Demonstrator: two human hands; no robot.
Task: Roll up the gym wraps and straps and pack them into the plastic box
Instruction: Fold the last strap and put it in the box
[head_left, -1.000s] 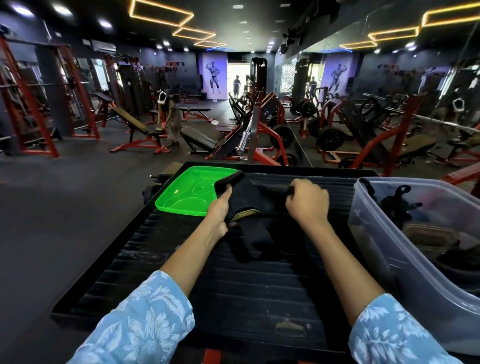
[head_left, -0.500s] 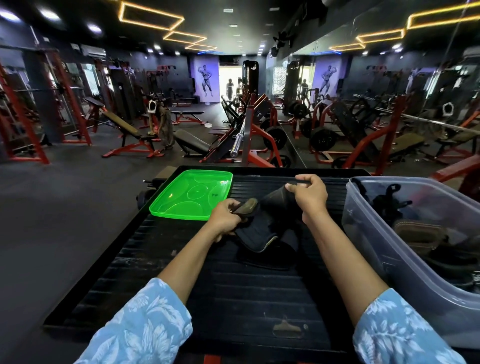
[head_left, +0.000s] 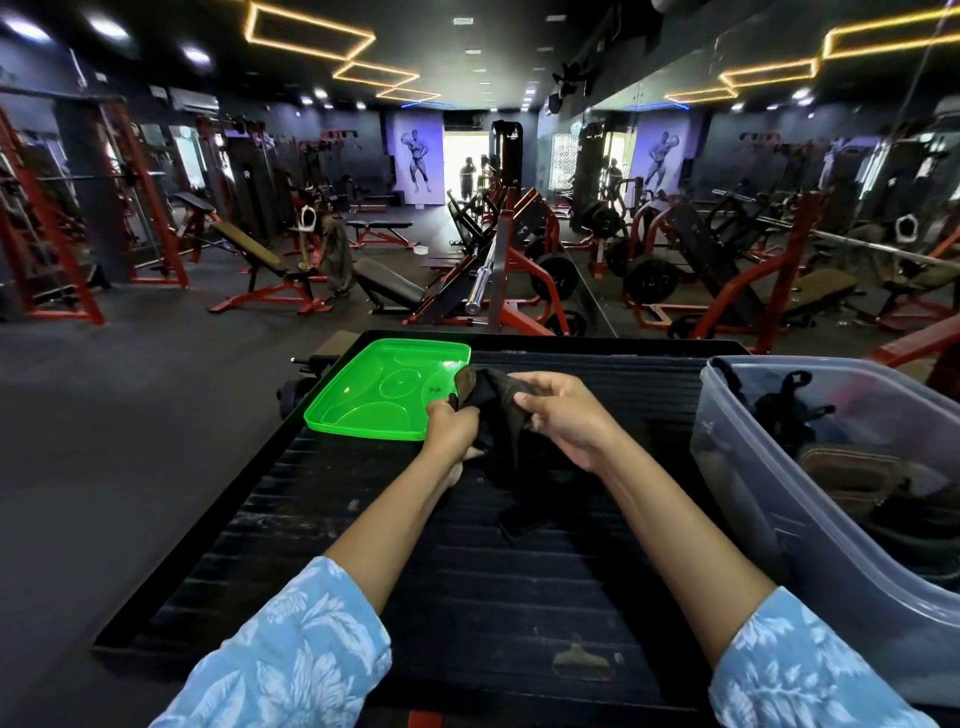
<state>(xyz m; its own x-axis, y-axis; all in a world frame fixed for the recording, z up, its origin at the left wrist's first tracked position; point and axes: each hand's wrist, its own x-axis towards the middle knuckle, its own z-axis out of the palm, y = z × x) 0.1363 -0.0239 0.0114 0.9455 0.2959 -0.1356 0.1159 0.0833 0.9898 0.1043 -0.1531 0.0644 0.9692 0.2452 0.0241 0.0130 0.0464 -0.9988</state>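
While both hands grip it, left hand (head_left: 451, 427) curled round the black wrap (head_left: 493, 410), right hand (head_left: 563, 421) pinching its upper fold, the loose tail (trailing on the black platform (head_left: 467, 597)) could unroll short of the plastic box (head_left: 769, 499).

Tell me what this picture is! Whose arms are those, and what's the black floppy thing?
The camera sits on a person's head, so you look down at their own arms in a gym. The left hand and the right hand both hold a black wrap, a soft band for exercising, with its end hanging onto the black ridged platform. A green lid lies to the left. On the right stands a clear plastic box with other dark straps already inside. The person is rolling the wrap up to pack it there.
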